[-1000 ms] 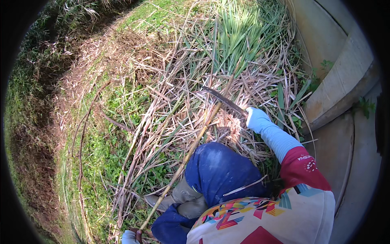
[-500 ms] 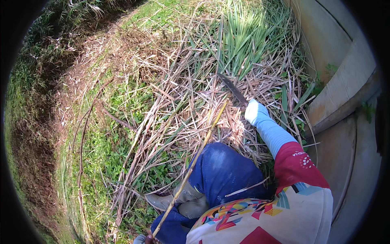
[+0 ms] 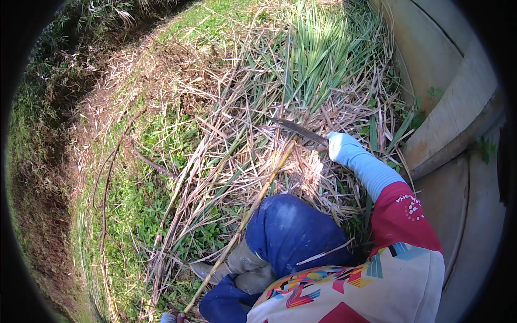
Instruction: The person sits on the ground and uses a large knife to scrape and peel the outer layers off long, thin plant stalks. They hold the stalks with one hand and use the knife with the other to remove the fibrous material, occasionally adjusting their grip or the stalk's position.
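Note:
My right hand, in a white glove below a light blue sleeve, is closed round the handle of a machete. The dark blade points left and lies across the far end of a long yellowish cane stalk; whether it touches the stalk I cannot tell. At the lower edge my left hand, partly cut off by the frame, grips the near end of this stalk. Slanting up and to the right, the stalk passes beside my bent knee in blue trousers.
Dry leaf litter and cut stalks cover the ground ahead. A heap of long green leaves lies beyond. Concrete slabs stand close on the right. Left are low weeds, a thin bent branch and a dark overgrown bank.
The machete blade has swung to point farther left, closer over the stalk's far end. My left hand and the near end of the stalk have shifted left.

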{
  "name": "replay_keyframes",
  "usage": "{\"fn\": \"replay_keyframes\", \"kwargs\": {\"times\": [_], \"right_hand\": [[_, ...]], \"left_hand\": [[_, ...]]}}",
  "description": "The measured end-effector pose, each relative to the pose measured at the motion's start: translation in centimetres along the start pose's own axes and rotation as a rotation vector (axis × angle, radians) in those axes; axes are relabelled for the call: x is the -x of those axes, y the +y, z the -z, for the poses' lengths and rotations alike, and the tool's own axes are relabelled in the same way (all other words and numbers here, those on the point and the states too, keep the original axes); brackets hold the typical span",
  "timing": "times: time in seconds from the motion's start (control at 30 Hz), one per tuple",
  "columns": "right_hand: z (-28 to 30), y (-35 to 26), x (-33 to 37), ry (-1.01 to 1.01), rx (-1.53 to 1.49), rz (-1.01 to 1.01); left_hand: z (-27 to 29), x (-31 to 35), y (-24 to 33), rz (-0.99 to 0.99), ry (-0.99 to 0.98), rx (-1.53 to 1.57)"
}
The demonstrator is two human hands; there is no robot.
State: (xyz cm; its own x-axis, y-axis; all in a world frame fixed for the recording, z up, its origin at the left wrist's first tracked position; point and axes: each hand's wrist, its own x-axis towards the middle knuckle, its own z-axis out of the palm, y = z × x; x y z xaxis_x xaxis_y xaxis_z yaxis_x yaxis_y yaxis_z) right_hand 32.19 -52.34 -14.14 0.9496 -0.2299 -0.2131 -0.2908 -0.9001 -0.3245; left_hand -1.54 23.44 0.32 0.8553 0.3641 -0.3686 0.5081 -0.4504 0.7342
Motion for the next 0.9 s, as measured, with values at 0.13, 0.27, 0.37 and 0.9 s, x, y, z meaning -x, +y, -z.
{"fn": "replay_keyframes", "kwargs": {"times": [0.13, 0.27, 0.37, 0.9], "right_hand": [[1.6, 1.6, 0.9, -0.118, 0.134, 0.215], [-0.3, 2.3, -2.7, -0.115, 0.232, 0.142], [0.3, 1.1, -1.5, -0.052, 0.088, 0.092], [-3.3, 4.3, -3.2, -0.034, 0.006, -0.317]], "left_hand": [[-5.3, 0.9, 13.1, -0.537, 0.067, -1.235], [-8.0, 1.8, 17.7, -0.284, 0.019, -1.084], [-2.0, -1.4, 8.8, -0.402, 0.015, -0.915], [2.3, -2.1, 1.2, 0.086, -0.070, -0.277]]}}
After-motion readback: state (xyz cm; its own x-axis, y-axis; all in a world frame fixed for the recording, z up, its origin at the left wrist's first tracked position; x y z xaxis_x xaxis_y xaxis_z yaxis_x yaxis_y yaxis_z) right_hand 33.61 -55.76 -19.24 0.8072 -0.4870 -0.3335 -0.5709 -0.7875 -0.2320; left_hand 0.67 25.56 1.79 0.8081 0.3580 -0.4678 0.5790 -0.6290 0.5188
